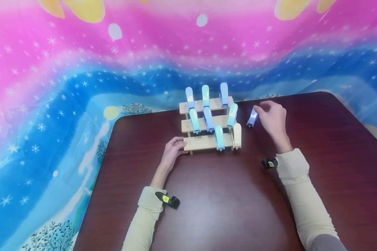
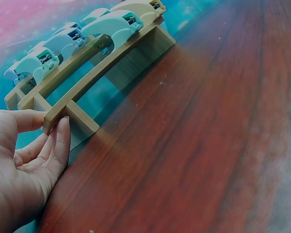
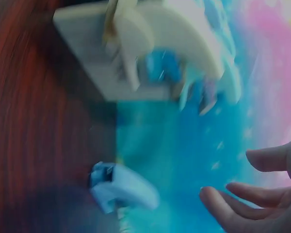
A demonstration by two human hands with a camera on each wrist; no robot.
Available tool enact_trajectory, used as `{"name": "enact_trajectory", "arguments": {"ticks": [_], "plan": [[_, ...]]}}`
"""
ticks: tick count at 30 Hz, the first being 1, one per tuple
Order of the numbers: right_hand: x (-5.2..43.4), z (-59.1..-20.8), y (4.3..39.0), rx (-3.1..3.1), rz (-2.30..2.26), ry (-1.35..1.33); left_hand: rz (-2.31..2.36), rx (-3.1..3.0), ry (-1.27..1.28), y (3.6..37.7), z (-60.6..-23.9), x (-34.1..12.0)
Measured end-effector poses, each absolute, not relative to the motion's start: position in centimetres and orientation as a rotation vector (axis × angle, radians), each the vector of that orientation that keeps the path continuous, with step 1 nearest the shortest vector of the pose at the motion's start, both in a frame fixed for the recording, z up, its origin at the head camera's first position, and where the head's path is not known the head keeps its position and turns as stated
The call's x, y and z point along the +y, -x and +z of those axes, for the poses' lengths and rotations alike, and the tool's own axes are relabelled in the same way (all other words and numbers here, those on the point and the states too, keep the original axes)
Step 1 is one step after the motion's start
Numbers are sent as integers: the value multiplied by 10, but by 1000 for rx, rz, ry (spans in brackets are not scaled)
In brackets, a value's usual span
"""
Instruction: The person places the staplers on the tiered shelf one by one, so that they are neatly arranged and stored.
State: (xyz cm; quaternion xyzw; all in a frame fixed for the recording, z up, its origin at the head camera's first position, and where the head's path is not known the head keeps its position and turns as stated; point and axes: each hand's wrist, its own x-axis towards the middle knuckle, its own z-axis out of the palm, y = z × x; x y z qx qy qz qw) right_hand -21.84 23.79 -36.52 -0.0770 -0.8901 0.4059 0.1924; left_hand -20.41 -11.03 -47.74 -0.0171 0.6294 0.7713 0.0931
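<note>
A three-step wooden stand [image 1: 198, 142] carries pastel plastic spring clips along its planks. My left hand [image 1: 171, 151] pinches the left end of the lowest plank, thumb above and fingers below in the left wrist view. On that plank, toward the right, are a turquoise clip [image 1: 219, 137] and a cream clip [image 1: 237, 135]; three clips sit on each higher step. A loose lilac clip [image 1: 252, 116] stands on the table right of the stand. Close by it, my right hand [image 1: 274, 120] has thumb and fingers spread; the right wrist view shows a gap between fingertips and clip [image 3: 126, 187].
The dark red-brown table [image 1: 220, 202] has its back edge just behind the stand. A pink and blue printed cloth [image 1: 163, 45] hangs behind and to the left. Black straps [image 1: 168, 199] are worn around both sleeve cuffs.
</note>
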Motion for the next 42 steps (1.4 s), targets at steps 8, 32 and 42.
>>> {"name": "enact_trajectory", "arguments": {"ticks": [8, 32, 42], "plan": [[268, -387, 243, -2588, 1346, 409, 2295, 1865, 42, 204, -478, -111], [261, -421, 262, -2761, 1348, 356, 2286, 1861, 43, 202, -477, -111], [254, -419, 263, -2932, 1312, 126, 2274, 1867, 38, 200, -472, -111]]}}
